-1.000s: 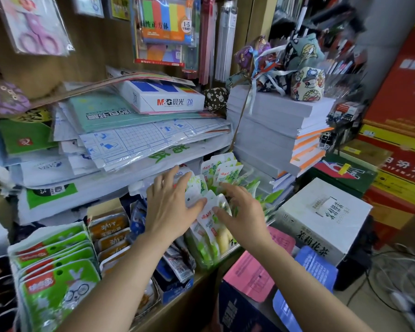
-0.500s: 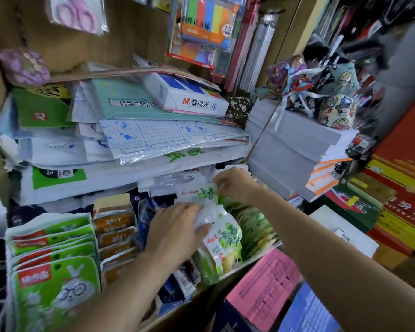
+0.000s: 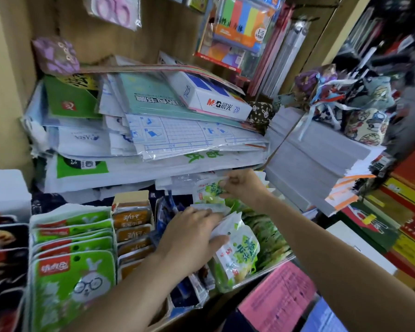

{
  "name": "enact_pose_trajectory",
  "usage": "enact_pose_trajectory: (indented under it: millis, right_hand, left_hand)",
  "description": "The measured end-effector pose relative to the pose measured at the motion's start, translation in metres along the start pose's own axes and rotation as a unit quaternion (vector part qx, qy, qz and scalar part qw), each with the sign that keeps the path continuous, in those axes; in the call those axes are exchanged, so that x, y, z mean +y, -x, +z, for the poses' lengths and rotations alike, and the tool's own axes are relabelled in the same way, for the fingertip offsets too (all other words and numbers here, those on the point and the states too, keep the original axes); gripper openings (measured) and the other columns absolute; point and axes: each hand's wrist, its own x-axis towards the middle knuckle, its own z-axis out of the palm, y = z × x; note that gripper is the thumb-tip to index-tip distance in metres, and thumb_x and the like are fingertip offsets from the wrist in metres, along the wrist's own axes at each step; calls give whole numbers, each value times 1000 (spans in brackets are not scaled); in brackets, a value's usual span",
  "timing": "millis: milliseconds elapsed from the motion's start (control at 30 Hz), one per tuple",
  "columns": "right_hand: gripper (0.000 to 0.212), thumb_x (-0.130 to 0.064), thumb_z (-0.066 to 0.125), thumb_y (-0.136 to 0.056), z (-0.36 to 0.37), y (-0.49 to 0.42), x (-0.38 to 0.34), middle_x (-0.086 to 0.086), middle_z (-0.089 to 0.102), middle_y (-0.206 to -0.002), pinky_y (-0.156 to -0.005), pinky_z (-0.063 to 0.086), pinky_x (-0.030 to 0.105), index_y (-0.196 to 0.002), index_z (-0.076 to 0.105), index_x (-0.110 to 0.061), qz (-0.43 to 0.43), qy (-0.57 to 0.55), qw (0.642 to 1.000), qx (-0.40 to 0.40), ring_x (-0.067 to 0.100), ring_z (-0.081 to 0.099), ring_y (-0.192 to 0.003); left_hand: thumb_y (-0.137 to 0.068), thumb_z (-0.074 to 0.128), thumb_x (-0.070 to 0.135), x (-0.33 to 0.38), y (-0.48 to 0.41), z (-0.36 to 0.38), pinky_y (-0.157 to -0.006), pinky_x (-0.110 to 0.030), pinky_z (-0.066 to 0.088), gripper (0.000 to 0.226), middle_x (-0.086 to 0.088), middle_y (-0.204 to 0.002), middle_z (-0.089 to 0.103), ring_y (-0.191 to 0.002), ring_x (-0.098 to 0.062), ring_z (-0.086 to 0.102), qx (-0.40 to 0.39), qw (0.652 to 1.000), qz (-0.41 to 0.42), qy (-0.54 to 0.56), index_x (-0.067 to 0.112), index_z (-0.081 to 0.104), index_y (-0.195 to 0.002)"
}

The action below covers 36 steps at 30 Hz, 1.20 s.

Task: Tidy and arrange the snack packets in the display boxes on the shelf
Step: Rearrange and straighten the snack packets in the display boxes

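Note:
Green-and-white snack packets (image 3: 240,252) stand in a row in a display box (image 3: 271,267) at the shelf's front right. My left hand (image 3: 192,238) lies flat on the front packets, thumb against the foremost one. My right hand (image 3: 243,183) is at the back of the same box, fingers closed on the top edge of a rear green packet (image 3: 210,190) under the overhanging paper stack. More boxes sit to the left: green rabbit packets (image 3: 72,271), orange packets (image 3: 132,233) and dark blue packets (image 3: 189,291).
A sagging stack of plastic-wrapped paper (image 3: 153,144) overhangs the boxes' backs. A pile of grey notebooks (image 3: 316,168) with cloth pouches (image 3: 362,125) stands right. Red cartons (image 3: 412,212) fill the far right. Pink paper (image 3: 278,303) lies below the shelf edge. Stationery hangs on the wooden wall.
My right hand went from the front packets to the back of the box and closed on a rear packet. My left hand slid forward and down onto the front packets. The view shifted left.

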Motion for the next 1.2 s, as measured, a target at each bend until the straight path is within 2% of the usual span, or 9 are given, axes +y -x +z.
enact_pose_trajectory:
  millis: [233,333,467,567,633,767,900,1067,1200]
  right_hand:
    - [8,-7,69,-91,-4,-4,-1,2,74,-75,-71,57,22,-94,74,-2,25,36,995,-88,9,69,-71]
    - [15,-10,72,-89,-32,-2,-14,16,76,-95,-75,59,27,-104,74,-5,9,-25,1000,-9,21,74,-85]
    - [23,-28,70,-92,-71,-1,-8,-3,75,-101,-77,54,23,-113,74,-19,-42,174,976,121,4,69,-90]
    - [53,-52,60,-93,-77,0,18,-9,48,-149,-112,34,48,-143,48,-41,-28,354,935,29,16,41,-138]
    - [61,-57,52,-95,-71,1,35,-11,21,-163,-115,19,59,-150,26,-52,-21,433,900,-31,18,16,-150]
    - [51,-48,43,-102,-76,-6,56,-12,6,-166,-112,28,57,-150,25,-48,4,477,877,-56,22,18,-151]
    - [52,-51,38,-103,-92,-4,54,-11,6,-166,-113,23,55,-151,20,-46,32,518,851,-78,21,16,-151]
    - [64,-37,60,-97,-101,19,36,-8,25,-162,-110,39,42,-154,29,-36,-29,374,927,-15,21,39,-141]
    - [42,-30,64,-96,-111,49,30,-1,55,-142,-95,41,27,-136,57,-22,-44,331,938,92,22,54,-125]
  left_hand:
    - [-96,52,59,0,-2,2,-106,-30,38,60,14,-144,52,-129,-14,46,19,1000,-4,3,35,40,-150]
    - [-96,56,53,2,-3,4,-109,-33,38,63,11,-148,48,-133,-16,45,30,999,-7,-11,33,35,-152]
    - [-97,49,46,12,-6,7,-119,-44,25,64,5,-163,26,-149,-25,25,43,998,-4,-36,38,24,-156]
    - [-97,37,60,26,-6,8,-122,-50,11,64,5,-168,9,-153,-28,6,21,998,30,-49,40,24,-156]
    - [-93,39,72,30,-7,10,-122,-51,5,74,9,-167,-3,-153,-27,-5,-12,998,39,-53,42,16,-157]
    - [-90,59,60,24,-11,15,-121,-54,17,72,6,-168,10,-153,-30,7,-16,997,40,-70,44,27,-153]
    - [-94,52,61,19,-14,16,-122,-47,9,70,15,-166,-11,-153,-22,-7,-35,996,-1,-77,49,18,-153]
    - [-90,56,61,24,-14,18,-123,-48,8,73,14,-167,-2,-153,-22,-5,-20,999,-3,-44,48,21,-153]
    - [-84,61,58,29,-12,23,-122,-45,5,78,8,-167,13,-154,-22,2,32,999,27,-19,43,28,-154]
